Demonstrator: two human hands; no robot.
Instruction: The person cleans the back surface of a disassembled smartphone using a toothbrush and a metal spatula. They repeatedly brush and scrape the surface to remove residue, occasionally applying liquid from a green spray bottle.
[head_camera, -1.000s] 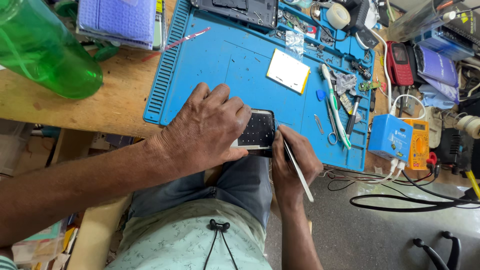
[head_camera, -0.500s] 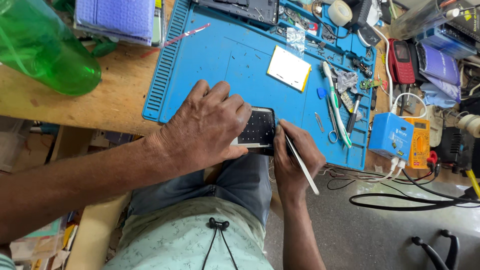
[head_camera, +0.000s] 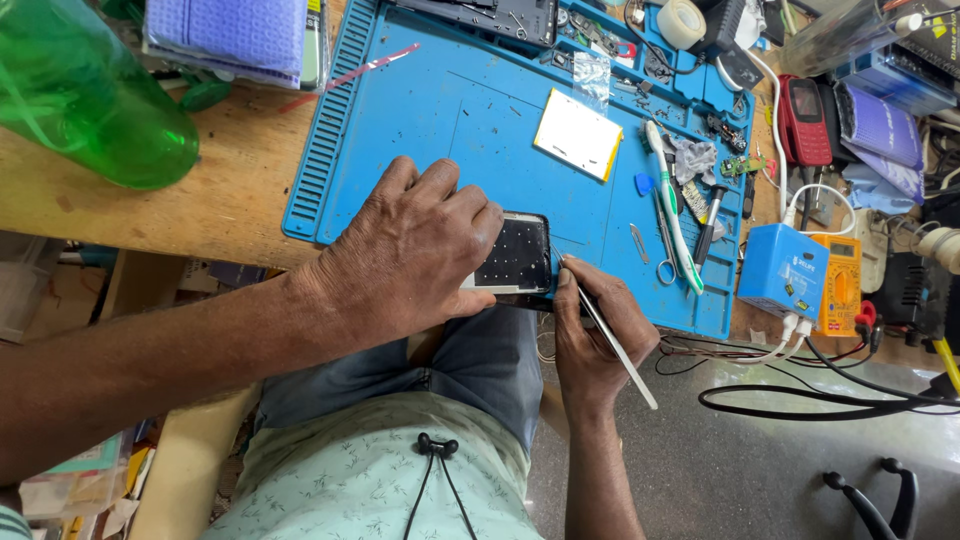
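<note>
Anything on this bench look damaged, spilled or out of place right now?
Nothing looks spilled. The phone under the left hand overhangs the blue mat's near edge. The right hand holds a thin metal tool at the phone's side.

A black dotted phone (head_camera: 514, 258) lies on a blue mat (head_camera: 470, 110) near a green bottle (head_camera: 85, 85)

2 hands (head_camera: 410, 255), 1 phone (head_camera: 515, 258), 1 green bottle (head_camera: 85, 90), 1 toothbrush (head_camera: 672, 205).

A dark phone (head_camera: 515, 262) lies flat at the blue mat's (head_camera: 420, 120) near edge, half covered; a slim metal tool (head_camera: 610, 335) slants against its right edge.
</note>
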